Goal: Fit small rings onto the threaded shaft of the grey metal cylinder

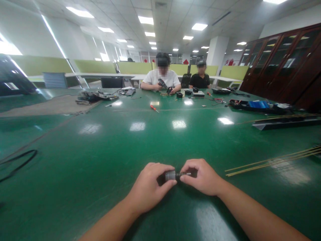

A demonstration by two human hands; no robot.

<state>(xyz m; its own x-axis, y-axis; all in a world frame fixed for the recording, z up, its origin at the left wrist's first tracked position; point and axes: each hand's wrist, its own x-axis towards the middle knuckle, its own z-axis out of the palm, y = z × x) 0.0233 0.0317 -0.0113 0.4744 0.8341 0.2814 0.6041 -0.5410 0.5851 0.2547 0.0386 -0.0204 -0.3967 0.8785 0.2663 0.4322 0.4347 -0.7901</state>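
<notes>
A short grey metal cylinder [170, 175] lies sideways between my two hands, low over the green table. From its right end a thin dark shaft [184, 174] sticks out, with a brighter tip. My left hand [151, 182] is closed round the cylinder, thumb below and fingers above. The thumb and fingertips of my right hand [200, 175] pinch the shaft. It looks like a small motor, but the exact kind is too small to tell.
Thin brass-coloured rods [265, 164] lie to the right, near a black metal channel [283, 123]. A black cable [22, 157] curls at the left. Farther off lie a red-handled screwdriver [153, 108] and a blue-filled tray [258, 104]. Two people sit opposite; one holds a power drill [162, 83].
</notes>
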